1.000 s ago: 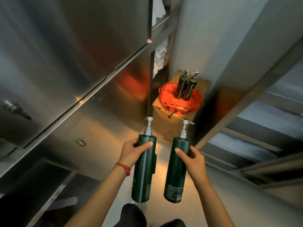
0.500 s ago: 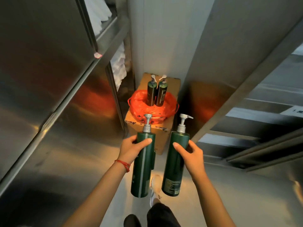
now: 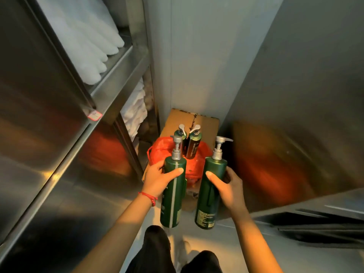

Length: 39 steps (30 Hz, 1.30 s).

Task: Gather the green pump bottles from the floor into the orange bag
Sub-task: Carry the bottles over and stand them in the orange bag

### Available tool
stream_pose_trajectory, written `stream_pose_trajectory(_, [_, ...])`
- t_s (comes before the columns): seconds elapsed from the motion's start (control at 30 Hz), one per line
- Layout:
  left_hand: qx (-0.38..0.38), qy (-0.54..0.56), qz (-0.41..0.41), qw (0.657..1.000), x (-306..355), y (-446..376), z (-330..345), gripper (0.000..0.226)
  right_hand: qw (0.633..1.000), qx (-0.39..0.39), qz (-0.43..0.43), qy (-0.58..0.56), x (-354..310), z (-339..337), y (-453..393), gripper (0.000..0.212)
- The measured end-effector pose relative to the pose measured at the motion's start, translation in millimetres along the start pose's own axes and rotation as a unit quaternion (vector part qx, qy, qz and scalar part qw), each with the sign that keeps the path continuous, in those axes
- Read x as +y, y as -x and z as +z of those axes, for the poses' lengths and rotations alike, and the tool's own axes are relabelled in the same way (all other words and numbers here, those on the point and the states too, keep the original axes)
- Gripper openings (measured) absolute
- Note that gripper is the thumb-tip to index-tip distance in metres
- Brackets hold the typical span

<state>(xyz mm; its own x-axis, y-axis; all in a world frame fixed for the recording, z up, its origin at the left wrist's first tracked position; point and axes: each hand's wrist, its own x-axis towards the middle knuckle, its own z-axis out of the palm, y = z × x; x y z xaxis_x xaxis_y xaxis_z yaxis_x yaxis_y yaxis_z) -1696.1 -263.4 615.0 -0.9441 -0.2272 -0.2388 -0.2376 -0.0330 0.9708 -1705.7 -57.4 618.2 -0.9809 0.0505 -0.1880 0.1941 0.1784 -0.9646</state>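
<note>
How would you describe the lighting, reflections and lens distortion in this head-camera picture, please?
Head view: warm, dim light from above; the orange plastic bag throws orange-red reflections onto the brushed steel cabinet panels on both sides; wide-angle distortion bends the white towel shelves and walls inward; the two green pump bottles in the left hand and right hand look sharp, the edges softer.

A brushed stainless-steel shelving unit (image 3: 110,83) fills one side, folded white towels (image 3: 92,44) stacked on it. Beside it rises a pale grey wall (image 3: 197,56); below, grey floor (image 3: 275,253).
</note>
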Motion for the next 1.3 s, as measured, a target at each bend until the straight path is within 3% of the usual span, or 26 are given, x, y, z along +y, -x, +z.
stream_pose_trajectory(0.47, [-0.084, -0.053, 0.004, 0.995, -5, -103, -7, 0.05, 0.997, 0.072, -0.019, 0.001, 2, 44, -71, 0.055])
stream_pose_trajectory(0.83, [-0.069, -0.094, -0.026, 0.993, -40, -137, 2, 0.057, 0.998, 0.038, -0.008, 0.054, 39, 56, -112, 0.064])
stream_pose_trajectory(1.3, [-0.069, -0.163, 0.028, 0.984, -84, -159, 18, 0.06, 0.994, 0.045, -0.001, 0.095, 104, 65, -142, 0.063])
